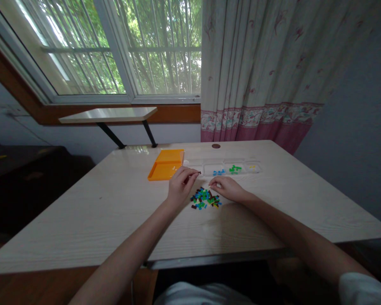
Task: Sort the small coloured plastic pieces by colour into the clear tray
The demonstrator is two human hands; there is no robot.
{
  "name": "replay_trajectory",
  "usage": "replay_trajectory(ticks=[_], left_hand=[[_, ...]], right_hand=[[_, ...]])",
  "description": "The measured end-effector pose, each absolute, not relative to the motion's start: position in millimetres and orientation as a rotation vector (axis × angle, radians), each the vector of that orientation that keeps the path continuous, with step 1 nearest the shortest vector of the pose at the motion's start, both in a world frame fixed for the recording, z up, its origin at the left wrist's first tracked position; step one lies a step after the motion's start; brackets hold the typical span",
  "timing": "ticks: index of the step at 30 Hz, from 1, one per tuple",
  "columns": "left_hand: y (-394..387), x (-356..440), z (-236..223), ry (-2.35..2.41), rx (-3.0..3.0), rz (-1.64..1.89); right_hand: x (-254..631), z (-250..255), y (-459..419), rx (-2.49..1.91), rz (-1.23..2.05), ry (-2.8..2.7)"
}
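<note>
- The person's left hand (179, 184) is above the middle of the pale, wood-grained tabletop (114, 216), its thumb and fingertips clamped on a small dark brown piece (199, 172), just in front of the tray.
- The person's right hand (228, 188) is just beside the far right side of the pile, with its fingers curled and its fingertips drawn in close; whether anything is pinched between them is too small to tell.
- A loose pile of small flat plastic pieces (205, 199), in dark brown, blue, green and a little yellow, lies directly on the tabletop, between its middle and its near edge, with the hands on either side of its far part.
- A clear plastic tray with a row of compartments (208, 168) lies beyond the pile, toward the tabletop's far edge.
- The tray's rightmost compartment holds a few small yellow pieces (252, 167); the next one leftward holds small green pieces (235, 169), and the one after that small blue pieces (219, 172).
- An open orange plastic case (158, 172) lies at the tray's left end, with a few small white pieces (174, 168) in its near half.
- A round brown disc (216, 146) sits near the tabletop's far edge.
- A white shelf on black legs (111, 114) rises by the tabletop's far left corner.
</note>
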State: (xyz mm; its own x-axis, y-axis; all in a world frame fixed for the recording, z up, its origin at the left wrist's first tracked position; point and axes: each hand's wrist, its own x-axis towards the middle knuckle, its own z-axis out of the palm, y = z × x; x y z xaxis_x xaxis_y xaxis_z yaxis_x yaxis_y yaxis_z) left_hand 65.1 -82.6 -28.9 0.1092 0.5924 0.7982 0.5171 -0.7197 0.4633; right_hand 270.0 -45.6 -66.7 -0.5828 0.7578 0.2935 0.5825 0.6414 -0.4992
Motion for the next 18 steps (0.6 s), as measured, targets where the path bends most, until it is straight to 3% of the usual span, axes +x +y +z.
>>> replay_trajectory(ticks=[13,18], left_hand=[[-43,39,-48,1.716,2.223,1.422],[-41,38,-51,1.718,2.246,1.397]], right_hand=[[267,-57,-52,-1.044,0.581,-2.259],[266,-57,-53,-1.077,0.559,-2.189]])
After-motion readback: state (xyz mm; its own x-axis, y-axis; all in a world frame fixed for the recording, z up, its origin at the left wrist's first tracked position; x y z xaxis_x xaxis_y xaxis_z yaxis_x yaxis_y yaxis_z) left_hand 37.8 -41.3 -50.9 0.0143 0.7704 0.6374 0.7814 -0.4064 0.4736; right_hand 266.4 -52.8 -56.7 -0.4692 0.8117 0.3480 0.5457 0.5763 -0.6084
